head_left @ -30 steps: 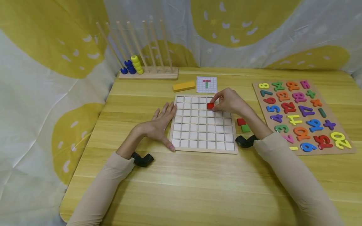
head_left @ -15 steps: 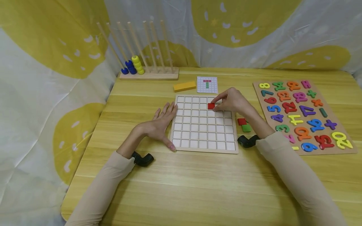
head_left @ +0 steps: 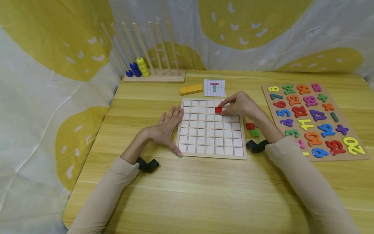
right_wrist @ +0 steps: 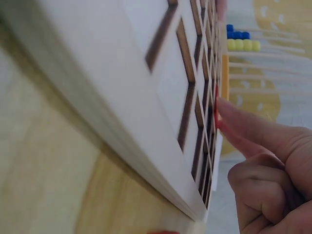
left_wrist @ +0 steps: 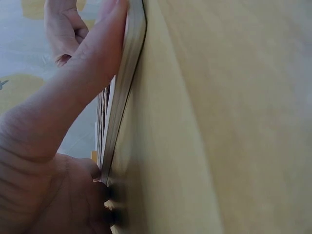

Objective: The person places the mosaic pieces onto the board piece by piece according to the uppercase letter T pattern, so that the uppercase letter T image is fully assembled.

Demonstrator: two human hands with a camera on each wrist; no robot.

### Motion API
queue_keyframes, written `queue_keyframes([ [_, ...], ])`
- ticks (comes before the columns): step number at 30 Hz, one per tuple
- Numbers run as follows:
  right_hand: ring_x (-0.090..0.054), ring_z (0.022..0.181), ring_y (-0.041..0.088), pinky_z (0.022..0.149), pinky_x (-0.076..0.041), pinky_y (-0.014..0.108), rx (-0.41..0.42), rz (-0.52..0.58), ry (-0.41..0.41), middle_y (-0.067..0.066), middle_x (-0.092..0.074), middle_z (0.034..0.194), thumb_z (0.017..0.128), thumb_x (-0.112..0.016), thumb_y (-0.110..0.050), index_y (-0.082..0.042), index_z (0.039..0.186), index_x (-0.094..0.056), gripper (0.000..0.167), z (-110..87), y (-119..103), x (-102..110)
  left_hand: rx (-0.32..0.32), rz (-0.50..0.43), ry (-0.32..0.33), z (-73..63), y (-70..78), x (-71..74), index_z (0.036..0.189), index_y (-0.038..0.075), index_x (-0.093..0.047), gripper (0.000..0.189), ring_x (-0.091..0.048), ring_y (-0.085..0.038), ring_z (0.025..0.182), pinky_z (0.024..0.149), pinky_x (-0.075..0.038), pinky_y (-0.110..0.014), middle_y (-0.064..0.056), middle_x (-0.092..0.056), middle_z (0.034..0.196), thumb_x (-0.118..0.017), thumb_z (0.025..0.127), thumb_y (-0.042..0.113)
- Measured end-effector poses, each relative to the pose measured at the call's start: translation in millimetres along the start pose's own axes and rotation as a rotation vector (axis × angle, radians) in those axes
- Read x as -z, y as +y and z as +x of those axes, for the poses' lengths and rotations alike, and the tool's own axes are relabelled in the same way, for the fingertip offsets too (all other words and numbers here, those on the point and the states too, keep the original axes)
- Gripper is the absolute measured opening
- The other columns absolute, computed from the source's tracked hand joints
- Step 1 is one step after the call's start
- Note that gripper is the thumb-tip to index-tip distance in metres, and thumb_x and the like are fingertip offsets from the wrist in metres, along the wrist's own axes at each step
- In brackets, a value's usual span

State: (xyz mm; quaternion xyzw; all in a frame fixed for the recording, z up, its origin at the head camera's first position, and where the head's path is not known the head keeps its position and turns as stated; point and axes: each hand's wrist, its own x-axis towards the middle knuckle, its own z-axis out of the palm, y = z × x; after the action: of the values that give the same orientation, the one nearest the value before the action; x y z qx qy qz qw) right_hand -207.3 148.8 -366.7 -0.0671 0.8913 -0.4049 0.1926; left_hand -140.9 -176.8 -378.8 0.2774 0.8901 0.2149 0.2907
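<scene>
A wooden grid board (head_left: 211, 156) with white square cells lies on the table. My left hand (head_left: 160, 131) rests with spread fingers along the board's left side, its thumb at the near left corner. In the upper part of the grid is a red square tile (head_left: 218, 110). My right hand (head_left: 241, 104) pinches this tile between thumb and index finger; the right wrist view shows the fingertips (right_wrist: 223, 108) at its edge. Right of the board lie another red tile (head_left: 250, 126) and a green tile (head_left: 255, 133). A further green bit beside them is mostly hidden by my right wrist.
Behind the board lie a pattern card (head_left: 214, 88) with a red and green T and an orange block (head_left: 191, 89). A peg abacus (head_left: 155, 79) with blue and yellow beads stands back left. A number puzzle board (head_left: 315, 122) lies to the right, partly behind my right arm.
My right hand has shifted slightly to the right, its fingers still at the red tile, which stays at the same spot on the grid. My left hand keeps its place.
</scene>
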Motion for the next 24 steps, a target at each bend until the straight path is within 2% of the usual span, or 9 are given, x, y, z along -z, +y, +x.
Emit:
queue_keyframes([
  [4, -0.033, 0.065, 0.020, 0.059, -0.026, 0.031, -0.012, -0.055, 0.011, -0.003, -0.034, 0.060, 0.086, -0.086, -0.025, -0.012, 0.116, -0.081, 0.033, -7.6, 4.9, 10.3, -0.012, -0.007, -0.003, 1.3, 0.5, -0.1, 0.161, 0.005, 0.025, 0.160, 0.036, -0.032, 0.154, 0.125, 0.023, -0.058, -0.012, 0.037, 0.166, -0.097, 0.066, 0.048],
  [7, -0.030, 0.061, 0.019, 0.056, -0.024, 0.031, -0.025, -0.077, 0.028, -0.004, -0.029, 0.060, 0.088, -0.084, -0.028, -0.013, 0.119, -0.079, 0.036, -15.6, 11.4, 21.5, -0.014, -0.016, 0.002, 0.7, 0.4, 0.1, 0.161, 0.005, 0.023, 0.160, 0.036, -0.033, 0.155, 0.125, 0.022, -0.059, -0.013, 0.036, 0.167, -0.098, 0.065, 0.047],
  [12, -0.027, 0.054, 0.015, 0.050, -0.025, 0.030, -0.046, -0.075, 0.039, -0.004, -0.032, 0.056, 0.090, -0.082, -0.027, -0.009, 0.123, -0.076, 0.038, -32.9, 28.5, 41.8, -0.015, -0.025, 0.022, -0.6, -1.6, -0.3, 0.162, 0.004, 0.021, 0.159, 0.033, -0.034, 0.156, 0.126, 0.020, -0.060, -0.014, 0.033, 0.168, -0.098, 0.065, 0.046],
  [18, -0.023, 0.054, 0.014, 0.047, -0.023, 0.030, -0.100, -0.122, 0.031, -0.004, -0.024, 0.060, 0.092, -0.080, -0.030, -0.010, 0.128, -0.073, 0.042, -53.8, 49.7, 59.2, -0.013, -0.030, 0.019, -1.6, -1.5, -0.3, 0.161, 0.004, 0.022, 0.160, 0.034, -0.034, 0.155, 0.125, 0.021, -0.059, -0.014, 0.033, 0.168, -0.098, 0.065, 0.047],
  [24, -0.024, 0.054, 0.013, 0.048, -0.024, 0.031, -0.095, -0.078, 0.001, -0.004, -0.027, 0.059, 0.094, -0.078, -0.020, -0.006, 0.130, -0.072, 0.039, -71.8, 65.4, 67.5, -0.011, -0.015, 0.017, 0.8, -0.4, -0.8, 0.161, 0.004, 0.023, 0.160, 0.033, -0.034, 0.155, 0.126, 0.020, -0.060, -0.015, 0.034, 0.168, -0.097, 0.065, 0.049],
])
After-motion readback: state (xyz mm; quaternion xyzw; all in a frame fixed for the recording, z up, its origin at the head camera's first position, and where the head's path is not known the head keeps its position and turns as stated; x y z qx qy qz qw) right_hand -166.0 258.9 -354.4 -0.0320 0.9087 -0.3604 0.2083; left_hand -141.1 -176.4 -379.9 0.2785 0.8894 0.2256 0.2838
